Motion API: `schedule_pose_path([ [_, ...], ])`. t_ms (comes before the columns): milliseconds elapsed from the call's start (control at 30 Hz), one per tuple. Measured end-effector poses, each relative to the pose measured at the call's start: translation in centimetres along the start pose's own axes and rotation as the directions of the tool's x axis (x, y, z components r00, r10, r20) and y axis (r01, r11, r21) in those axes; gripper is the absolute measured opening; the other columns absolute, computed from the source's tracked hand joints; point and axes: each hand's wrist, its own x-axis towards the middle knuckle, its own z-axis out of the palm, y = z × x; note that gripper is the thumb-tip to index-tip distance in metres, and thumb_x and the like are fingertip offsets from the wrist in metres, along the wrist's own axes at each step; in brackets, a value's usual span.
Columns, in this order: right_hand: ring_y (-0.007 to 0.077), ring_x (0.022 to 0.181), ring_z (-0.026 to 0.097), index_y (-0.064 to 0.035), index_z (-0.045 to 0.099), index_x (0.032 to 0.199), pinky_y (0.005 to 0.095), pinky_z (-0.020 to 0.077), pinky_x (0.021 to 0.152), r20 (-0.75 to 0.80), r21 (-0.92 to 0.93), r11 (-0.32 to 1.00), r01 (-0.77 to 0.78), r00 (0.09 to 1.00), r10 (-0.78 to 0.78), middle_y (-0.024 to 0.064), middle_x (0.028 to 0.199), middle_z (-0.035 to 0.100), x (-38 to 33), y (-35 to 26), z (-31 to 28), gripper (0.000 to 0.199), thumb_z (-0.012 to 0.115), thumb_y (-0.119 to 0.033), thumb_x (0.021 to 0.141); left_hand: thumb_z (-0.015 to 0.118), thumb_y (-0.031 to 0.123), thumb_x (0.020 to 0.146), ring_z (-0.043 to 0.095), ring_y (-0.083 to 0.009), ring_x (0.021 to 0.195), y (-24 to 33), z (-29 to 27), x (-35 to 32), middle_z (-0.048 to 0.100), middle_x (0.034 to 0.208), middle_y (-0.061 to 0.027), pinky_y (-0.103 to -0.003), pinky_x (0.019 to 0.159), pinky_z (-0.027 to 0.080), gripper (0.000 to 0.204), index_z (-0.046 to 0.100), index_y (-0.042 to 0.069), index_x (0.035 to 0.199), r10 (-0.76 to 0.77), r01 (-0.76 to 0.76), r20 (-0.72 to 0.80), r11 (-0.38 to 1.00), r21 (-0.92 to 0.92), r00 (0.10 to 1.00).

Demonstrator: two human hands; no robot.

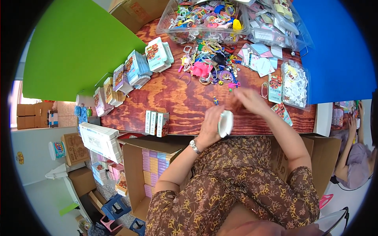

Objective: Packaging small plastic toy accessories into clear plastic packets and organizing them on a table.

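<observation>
Near the table's front edge my left hand [210,125] is wrapped round a small carton [226,123], tilted with its open end showing a pale inside. My right hand [250,101] is just to its right, over the table, its fingers smeared by motion; whether it holds anything cannot be made out. A tiny blue and yellow trinket [215,100] lies just beyond my left hand. Past both hands spreads a loose pile of colourful trinkets and bands [214,65], with a pink piece [234,85] at its near edge.
Filled small cartons [157,123] stand at the front left; flattened card stacks [138,70] line the left side. Clear bins [202,33] of trinkets stand at the back. Cards [262,65] and a tub of white packets [294,84] lie right. Green [78,51] and blue [338,51] panels flank the table.
</observation>
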Motion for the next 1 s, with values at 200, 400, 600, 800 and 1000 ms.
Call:
schedule_pose_path([
  [200,0.0325,0.083,0.068,-0.0045,0.066,0.093,0.046,0.0529,0.074,-0.412,-0.647,0.754,-0.111,0.884,-0.223,0.0135,0.09,0.069,8.2,2.2,-0.1,0.03,0.069,-0.035,0.089,0.085,0.015,0.072,0.044,-0.0403,0.127,1.5,0.5,-0.8,0.043,0.135,-0.0247,-0.045,0.108,0.039,0.095,0.029,-0.003,0.147,-0.207,0.214,0.071,0.97,-0.117,0.976],
  [400,0.032,0.078,0.069,-0.0053,0.065,0.092,0.0449,0.054,0.07,-0.384,-0.641,0.765,-0.058,0.888,-0.254,0.0135,0.086,0.07,8.7,0.6,-0.4,0.02,0.067,-0.025,0.087,0.084,0.011,0.072,0.043,-0.0394,0.13,1.1,0.6,-1.9,0.042,0.138,-0.024,-0.044,0.11,0.038,0.095,0.028,-0.002,0.147,-0.253,0.275,0.133,0.941,-0.198,0.958],
  [600,0.0216,0.067,0.068,-0.0063,0.066,0.093,0.0372,0.0524,0.063,-0.306,-0.357,0.934,-0.032,0.948,-0.084,0.0091,0.073,0.07,8.2,0.9,-2.9,0.022,0.069,-0.027,0.086,0.094,0.023,0.066,0.054,-0.0343,0.116,1.3,1.1,-0.8,0.053,0.125,-0.0177,-0.043,0.099,0.045,0.088,0.045,0.0,0.135,-0.325,0.325,0.025,0.933,-0.157,0.945],
  [800,0.0294,0.091,0.072,-0.0047,0.062,0.124,0.0403,0.0552,0.082,-0.334,-0.446,0.893,0.063,0.914,-0.231,0.0156,0.105,0.073,7.4,0.9,-4.0,0.044,0.073,-0.029,0.088,0.095,0.021,0.063,0.053,-0.0349,0.115,1.8,0.6,-0.8,0.055,0.122,-0.0174,-0.044,0.098,0.045,0.086,0.047,0.001,0.132,-0.349,0.341,-0.037,0.93,-0.14,0.937],
  [1000,0.0362,0.115,0.061,-0.002,0.052,0.136,0.0473,0.0525,0.094,-0.464,-0.8,0.502,-0.329,0.87,-0.169,0.0177,0.121,0.067,5.6,2.4,-12.0,0.067,0.078,-0.031,0.082,0.094,0.019,0.064,0.051,-0.036,0.116,1.9,0.2,-1.8,0.055,0.125,-0.0172,-0.046,0.097,0.044,0.084,0.048,0.003,0.132,-0.387,0.381,-0.074,0.921,-0.079,0.919],
])
